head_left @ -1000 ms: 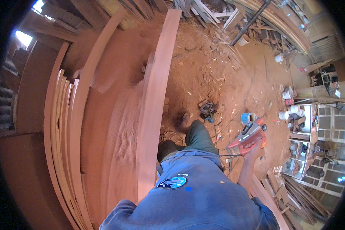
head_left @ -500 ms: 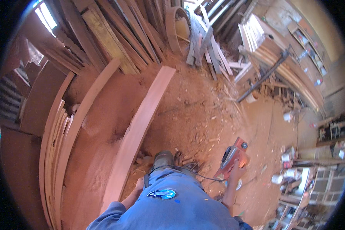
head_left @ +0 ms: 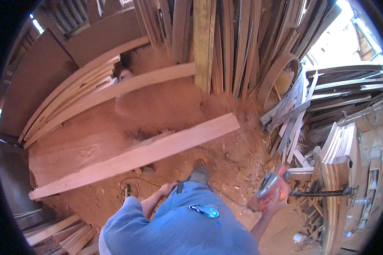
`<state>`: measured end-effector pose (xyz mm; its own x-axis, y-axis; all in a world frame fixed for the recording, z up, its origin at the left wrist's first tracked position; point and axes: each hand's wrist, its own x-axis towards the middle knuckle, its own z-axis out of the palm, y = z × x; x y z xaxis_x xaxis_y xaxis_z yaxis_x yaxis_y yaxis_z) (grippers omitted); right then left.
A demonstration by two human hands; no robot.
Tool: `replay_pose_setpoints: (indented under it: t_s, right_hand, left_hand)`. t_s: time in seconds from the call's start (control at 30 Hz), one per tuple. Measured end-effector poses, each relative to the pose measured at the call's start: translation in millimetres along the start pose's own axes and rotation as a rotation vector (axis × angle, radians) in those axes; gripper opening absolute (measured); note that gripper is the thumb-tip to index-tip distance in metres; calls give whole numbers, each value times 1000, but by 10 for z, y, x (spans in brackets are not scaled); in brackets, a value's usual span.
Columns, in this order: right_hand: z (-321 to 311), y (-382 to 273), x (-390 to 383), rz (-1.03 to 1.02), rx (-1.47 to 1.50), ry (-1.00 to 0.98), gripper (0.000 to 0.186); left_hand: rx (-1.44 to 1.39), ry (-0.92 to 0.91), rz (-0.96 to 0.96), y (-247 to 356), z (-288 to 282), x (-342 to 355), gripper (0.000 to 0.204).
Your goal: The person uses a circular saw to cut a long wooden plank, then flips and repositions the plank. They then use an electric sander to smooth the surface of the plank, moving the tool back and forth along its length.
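gripping an orange power tool [head_left: 270,189], right hand [head_left: 273,205] fingers wrapped; left hand [head_left: 166,188] fingers unclear, near plank [head_left: 136,155] edge.

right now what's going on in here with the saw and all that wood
A person in a blue shirt stands on sawdust-covered ground in a wood workshop. Their right hand holds an orange power saw out to the side, away from any wood. Their left hand hangs empty by their hip. A long plank lies on the ground just ahead of their shoe, with more boards leaning against the wall behind.
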<state>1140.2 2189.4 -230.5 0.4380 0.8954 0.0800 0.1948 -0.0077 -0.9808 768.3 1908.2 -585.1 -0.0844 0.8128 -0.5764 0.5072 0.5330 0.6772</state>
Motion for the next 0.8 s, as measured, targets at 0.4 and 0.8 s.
replay_pose_setpoints:
  t_s: [0.4,0.8]
  right_hand:
    - [1698,-406,2543,-121,-425,-795,26]
    - [4212,462,3002,-478,-595,-2255,55]
  left_hand:
    - [-570,363,-340,2357,323,449,48]
    - [-749,876,-961,4410,1714,1418,51]
